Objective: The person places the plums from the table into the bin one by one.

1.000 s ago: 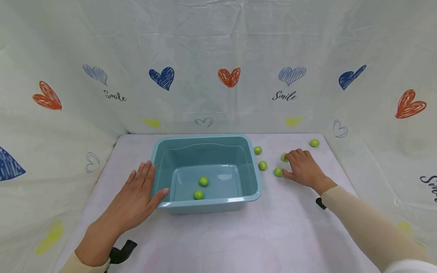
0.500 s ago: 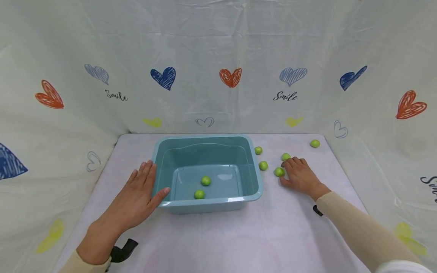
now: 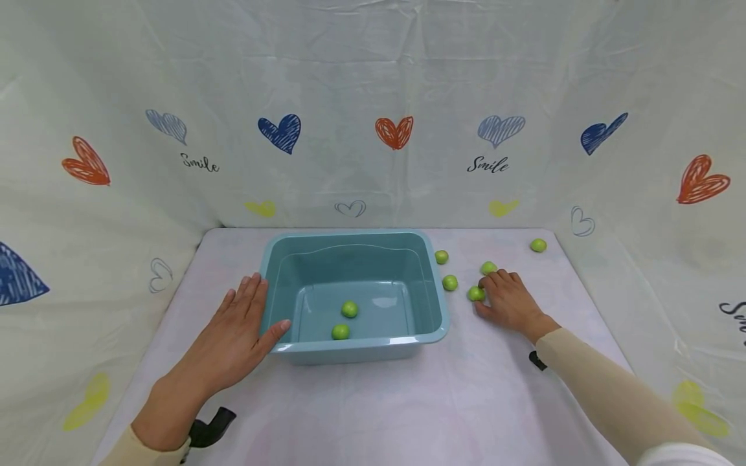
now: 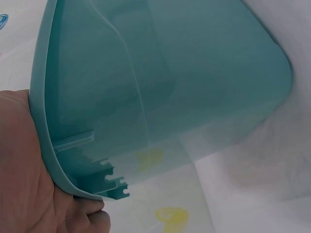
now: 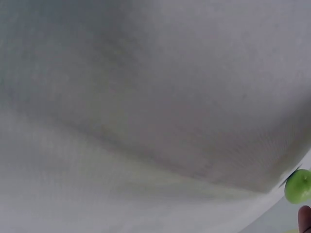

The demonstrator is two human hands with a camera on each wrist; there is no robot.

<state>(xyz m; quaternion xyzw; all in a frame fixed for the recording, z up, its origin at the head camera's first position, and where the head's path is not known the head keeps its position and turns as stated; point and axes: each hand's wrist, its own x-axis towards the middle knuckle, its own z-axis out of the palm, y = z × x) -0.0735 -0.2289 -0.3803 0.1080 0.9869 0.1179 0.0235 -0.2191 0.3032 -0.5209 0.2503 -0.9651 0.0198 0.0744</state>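
Observation:
A light blue plastic basin stands on the table, with two small round green fruits on its floor. My left hand rests along the basin's left side, fingers straight, thumb over the near corner of the rim. The left wrist view has that hand against the basin's rim. To the right of the basin, my right hand pinches a green fruit between thumb and fingers on the table. Another fruit lies just beyond its fingers. One green fruit and a fingertip show at the right wrist view's edge.
Two more green fruits lie beside the basin's right wall, a far fruit and a nearer fruit. A single fruit sits near the table's back right corner. A white curtain printed with hearts encloses the table.
My right hand has come nearer and slightly left, from between two fruits onto the nearer one, its fingers closing on it. The left hand stays at the basin.

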